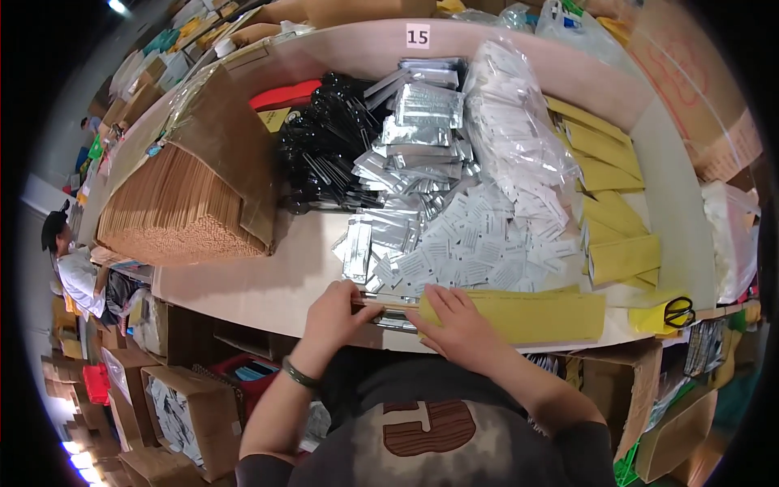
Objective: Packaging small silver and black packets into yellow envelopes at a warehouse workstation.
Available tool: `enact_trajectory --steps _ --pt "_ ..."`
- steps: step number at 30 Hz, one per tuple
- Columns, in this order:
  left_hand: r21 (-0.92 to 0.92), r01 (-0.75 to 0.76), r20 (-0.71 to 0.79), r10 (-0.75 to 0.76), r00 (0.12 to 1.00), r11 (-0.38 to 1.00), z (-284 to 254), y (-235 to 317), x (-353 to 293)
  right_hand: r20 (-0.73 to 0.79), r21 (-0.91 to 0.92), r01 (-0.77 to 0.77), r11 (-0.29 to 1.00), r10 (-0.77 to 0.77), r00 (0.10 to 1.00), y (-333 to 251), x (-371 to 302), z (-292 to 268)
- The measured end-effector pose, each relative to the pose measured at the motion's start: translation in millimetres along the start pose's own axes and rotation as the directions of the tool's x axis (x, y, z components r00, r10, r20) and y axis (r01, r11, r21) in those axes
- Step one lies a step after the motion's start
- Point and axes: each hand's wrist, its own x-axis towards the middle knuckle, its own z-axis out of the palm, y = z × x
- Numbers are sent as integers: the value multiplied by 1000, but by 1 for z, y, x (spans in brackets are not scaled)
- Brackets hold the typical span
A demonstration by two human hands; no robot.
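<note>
At the table's near edge, my left hand [334, 314] closes in a pinch on the end of a slim bundle. The bundle shows a silver packet [395, 318] and a thin tan strip that looks like wood. My right hand [464, 329] grips the left end of a long yellow paper sleeve [544, 316], where the bundle meets it. Whether the bundle's far end is inside the sleeve is hidden by my right fingers. Just beyond my hands lie loose white printed sachets [479, 243] and a heap of flat silver packets [422, 122].
An open cardboard box [243, 154] packed with thin wooden sticks [174, 203] stands at left. Black plastic utensils [333, 138], a clear bag of white sachets [511, 105] and yellow sleeves [621, 243] fill the back and right. Black-handled scissors [678, 312] sit at the right edge.
</note>
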Motion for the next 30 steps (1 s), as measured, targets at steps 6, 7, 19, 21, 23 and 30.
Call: enact_trajectory --steps 6,7,19,21,23,30 --pt "-13 -1 -341 -3 940 1000 33 14 -10 50 -66 -136 989 139 989 -7 -1 -12" --pt "-42 -120 -431 91 898 992 42 14 -10 66 -45 -132 990 135 989 -6 0 -12" --pt "253 -493 -194 543 817 832 21 30 -22 -42 17 -53 998 54 998 -6 12 -27" --pt "318 -551 -29 589 808 772 24 18 -20 20 33 166 986 -167 986 -8 23 -34" --pt "278 -430 10 445 895 859 23 9 -7 69 -37 138 990 -136 988 27 23 -59" --pt "-459 -140 201 257 945 877 21 31 -34 100 -363 -88 928 132 986 89 -49 -133"
